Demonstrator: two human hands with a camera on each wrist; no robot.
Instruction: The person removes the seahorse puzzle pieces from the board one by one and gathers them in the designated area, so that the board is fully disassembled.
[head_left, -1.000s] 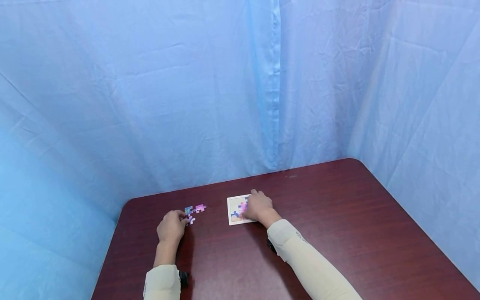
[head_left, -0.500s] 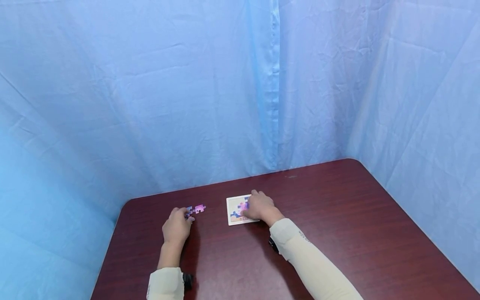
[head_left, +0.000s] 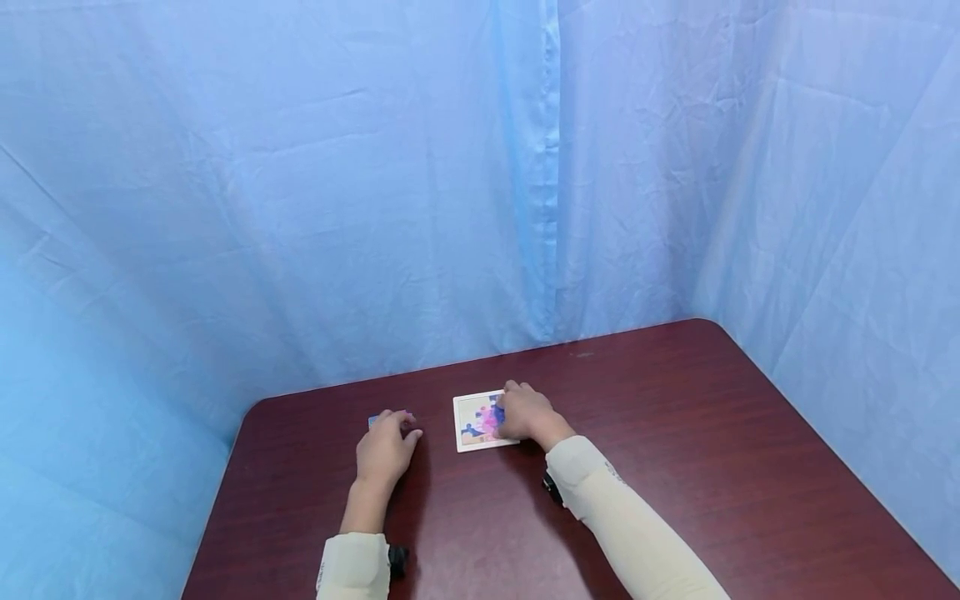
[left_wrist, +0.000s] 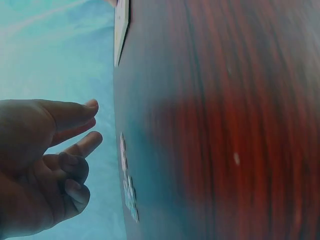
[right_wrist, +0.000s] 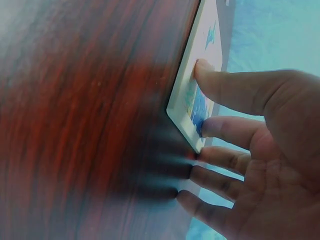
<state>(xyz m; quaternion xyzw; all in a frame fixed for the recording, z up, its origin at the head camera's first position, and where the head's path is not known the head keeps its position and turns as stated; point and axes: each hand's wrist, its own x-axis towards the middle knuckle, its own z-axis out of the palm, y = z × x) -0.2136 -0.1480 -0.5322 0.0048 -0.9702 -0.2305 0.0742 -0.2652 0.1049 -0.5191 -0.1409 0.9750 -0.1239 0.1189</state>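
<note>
My left hand (head_left: 384,450) hovers above the table with nothing in its fingers. Its thumb and index finger stand apart in the left wrist view. Loose jigsaw pieces (left_wrist: 129,195) lie flat just beyond it; in the head view a blue piece (head_left: 371,422) peeks out at its left, and the rest are mostly hidden. My right hand (head_left: 522,412) reaches over the right side of a white-framed puzzle tray (head_left: 480,447). Thumb and index fingertips touch the pieces in the tray, one of them dark blue (right_wrist: 198,112). The other fingertips come down past the frame's edge, by the table.
The dark red-brown wooden table (head_left: 480,517) has rounded far corners. Light blue curtains (head_left: 300,208) hang behind it and along both sides. Part of the tray's left side shows bare, pale backing (head_left: 468,410).
My left hand has moved to the right and slightly forward, now covering most of the loose jigsaw pieces. My right hand has shifted slightly right, uncovering more pink and blue pieces in the tray.
</note>
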